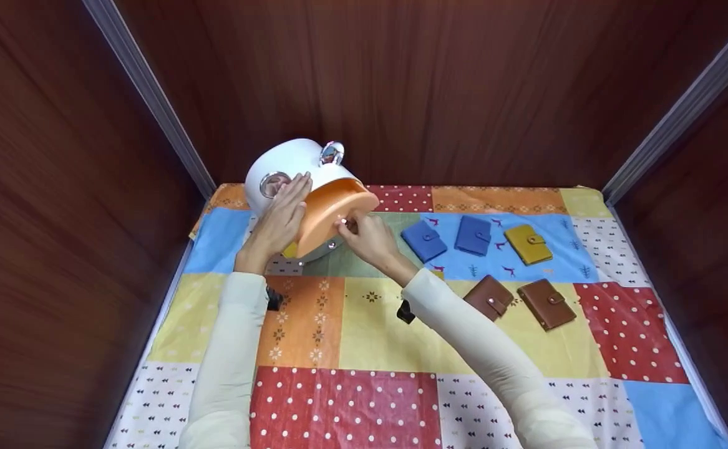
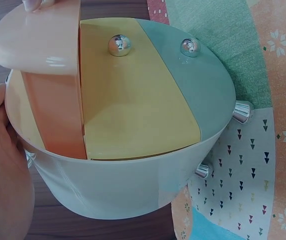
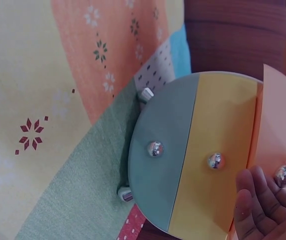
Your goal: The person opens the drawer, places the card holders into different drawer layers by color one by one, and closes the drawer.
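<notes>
A rounded white drawer box (image 1: 298,156) stands toward the back left, its front split into orange, yellow and green drawers with silver knobs. The orange drawer (image 1: 334,215) is pulled partway out; its inside is mostly hidden. My right hand (image 1: 371,240) pinches that drawer's silver knob (image 3: 283,176) between thumb and fingers. Beside the drawer, my left hand (image 1: 279,218) rests on the white body with its fingers extended. The yellow drawer (image 2: 133,100) and green drawer (image 2: 195,85) sit flush in the front.
Snap-closure wallets lie on the patchwork cloth (image 1: 395,324) to the right: a blue wallet (image 1: 424,241), another blue wallet (image 1: 473,236), a yellow wallet (image 1: 528,244), a brown wallet (image 1: 489,297) and a second brown wallet (image 1: 546,304). Wood-grain panels (image 1: 401,93) enclose the back and sides.
</notes>
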Demonstrator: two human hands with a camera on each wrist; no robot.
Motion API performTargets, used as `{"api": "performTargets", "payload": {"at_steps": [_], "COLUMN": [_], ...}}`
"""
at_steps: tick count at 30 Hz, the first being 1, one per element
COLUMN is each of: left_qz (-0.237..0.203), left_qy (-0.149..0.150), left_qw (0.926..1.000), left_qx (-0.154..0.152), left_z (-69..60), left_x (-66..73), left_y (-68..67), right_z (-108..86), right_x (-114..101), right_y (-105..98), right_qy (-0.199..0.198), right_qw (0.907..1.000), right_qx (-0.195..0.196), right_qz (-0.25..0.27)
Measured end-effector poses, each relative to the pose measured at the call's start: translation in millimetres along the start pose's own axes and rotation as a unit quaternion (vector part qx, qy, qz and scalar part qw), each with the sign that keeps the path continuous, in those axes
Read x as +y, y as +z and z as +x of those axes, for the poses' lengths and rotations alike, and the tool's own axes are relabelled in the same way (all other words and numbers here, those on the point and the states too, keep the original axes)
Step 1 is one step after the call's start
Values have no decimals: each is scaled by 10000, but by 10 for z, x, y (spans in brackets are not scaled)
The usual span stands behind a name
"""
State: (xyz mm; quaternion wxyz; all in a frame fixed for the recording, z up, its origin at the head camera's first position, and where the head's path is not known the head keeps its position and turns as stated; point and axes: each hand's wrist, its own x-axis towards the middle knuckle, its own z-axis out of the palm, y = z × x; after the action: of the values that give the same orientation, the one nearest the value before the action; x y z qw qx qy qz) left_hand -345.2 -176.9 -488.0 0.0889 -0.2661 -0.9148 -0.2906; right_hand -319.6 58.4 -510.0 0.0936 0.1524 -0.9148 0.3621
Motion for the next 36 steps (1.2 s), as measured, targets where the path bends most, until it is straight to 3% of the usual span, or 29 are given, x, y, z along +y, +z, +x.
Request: {"api": "performTargets", "payload": {"at_steps": [22,36], "left_qz": [-51,33], "left_qy": [1,37], "left_qw": [10000,10000], "left_qx": [-23,-59], "left_z": [-22,-1], "left_x": [-17,-17], "left_y": [17,8], "right_z": [-247,-398], "right_x": [92,121], "right_y": [-58,-107], "right_qy": [-218,-77], "right_qw": [9997,10000], "right_qx": [-26,-34], "right_qz": [103,43]}}
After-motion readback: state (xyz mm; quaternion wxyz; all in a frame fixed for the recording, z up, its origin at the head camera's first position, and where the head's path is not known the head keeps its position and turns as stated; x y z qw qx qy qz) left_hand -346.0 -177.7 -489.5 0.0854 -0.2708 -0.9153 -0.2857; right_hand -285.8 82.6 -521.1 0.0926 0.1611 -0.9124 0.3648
